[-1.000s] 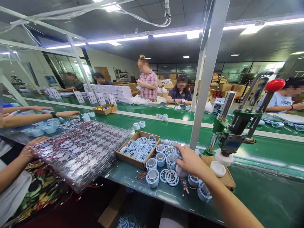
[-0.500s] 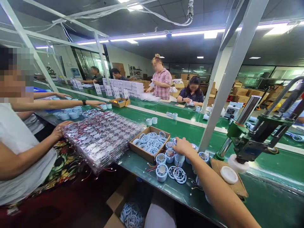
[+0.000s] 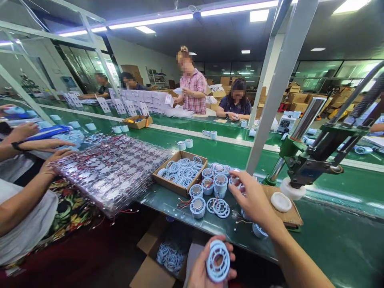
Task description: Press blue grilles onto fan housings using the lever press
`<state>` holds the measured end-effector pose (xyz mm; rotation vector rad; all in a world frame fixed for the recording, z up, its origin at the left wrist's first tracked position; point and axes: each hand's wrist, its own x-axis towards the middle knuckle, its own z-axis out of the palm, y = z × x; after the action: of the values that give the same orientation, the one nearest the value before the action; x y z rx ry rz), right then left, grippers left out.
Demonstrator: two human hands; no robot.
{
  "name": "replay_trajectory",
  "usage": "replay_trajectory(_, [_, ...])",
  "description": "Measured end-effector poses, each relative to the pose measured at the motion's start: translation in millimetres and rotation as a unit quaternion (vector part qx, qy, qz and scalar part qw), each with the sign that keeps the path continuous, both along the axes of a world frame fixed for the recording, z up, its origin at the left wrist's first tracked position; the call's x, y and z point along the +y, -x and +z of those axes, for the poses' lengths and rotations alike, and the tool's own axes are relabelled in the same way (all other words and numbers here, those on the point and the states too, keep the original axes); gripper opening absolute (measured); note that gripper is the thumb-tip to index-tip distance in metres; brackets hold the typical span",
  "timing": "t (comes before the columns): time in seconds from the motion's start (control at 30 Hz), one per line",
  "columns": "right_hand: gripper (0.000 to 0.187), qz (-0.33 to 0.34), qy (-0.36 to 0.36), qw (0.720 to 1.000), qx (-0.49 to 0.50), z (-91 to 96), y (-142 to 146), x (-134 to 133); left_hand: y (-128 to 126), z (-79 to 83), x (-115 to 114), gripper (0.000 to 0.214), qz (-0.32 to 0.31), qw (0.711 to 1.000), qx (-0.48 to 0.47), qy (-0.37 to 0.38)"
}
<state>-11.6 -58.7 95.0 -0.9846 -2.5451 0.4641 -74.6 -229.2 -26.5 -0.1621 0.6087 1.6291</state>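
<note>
In the lower middle of the head view, my left hand (image 3: 199,266) is wrapped round a light-blue slotted plastic ring (image 3: 218,261), held below the bench edge. My right hand (image 3: 250,196) hovers over the bench, its thumb and forefinger apart beside a light-blue round housing (image 3: 235,182). Several such housings with metal discs in their tops, some with red and black wires, stand in a cluster; one housing (image 3: 220,182) rests on top of another. Two loose rings (image 3: 221,208) overlap on the bench in front of them. My right hand partly hides the housings behind it.
A cardboard tray (image 3: 156,176) of rings stands left of the cluster. Further left lies a stack of wired parts in clear trays (image 3: 111,172), with a co-worker's hands there. A press (image 3: 303,160) stands right. Below the bench, an open carton (image 3: 150,236) holds rings.
My left hand has come into view holding the ring. My right hand has drawn back from the cluster, its fingers apart. The view has turned slightly right and down.
</note>
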Motion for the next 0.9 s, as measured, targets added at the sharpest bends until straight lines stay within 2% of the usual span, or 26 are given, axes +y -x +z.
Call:
replay_trajectory(0.07, [0.035,0.050,0.014,0.996,0.074,-20.4,-38.6,-23.2,-1.0,15.3,10.7,0.030,0.015,0.997,0.033,-0.069])
replay_trajectory(0.13, [0.039,0.082,0.022,0.984,0.155,-45.1,-67.6,-45.3,-4.7,30.2,20.2,0.032,0.008,0.993,0.047,-0.107])
replay_trajectory(0.23, [0.058,0.083,0.034,0.972,0.216,-75.2,-87.8,-67.8,-13.9,43.1,30.6,0.034,-0.013,0.993,0.059,-0.098])
replay_trajectory(0.3, [0.065,0.067,0.038,0.967,0.243,-85.6,-90.9,-73.8,-20.4,43.9,34.9,0.038,-0.020,0.994,0.075,-0.083])
replay_trajectory(0.53, [0.068,0.055,0.056,0.958,0.277,-91.0,-99.7,-74.8,-37.5,40.1,41.4,0.045,-0.059,0.992,0.102,-0.053])
replay_trajectory(0.73, [0.061,0.033,0.113,0.934,0.338,-93.9,-101.9,-75.5,-40.7,47.6,41.5,0.037,-0.091,0.990,0.076,-0.080])
replay_trajectory(0.9, [0.059,0.040,0.178,0.915,0.360,-102.0,-101.4,-75.7,-38.3,42.0,38.7,0.034,-0.098,0.987,0.082,-0.096])
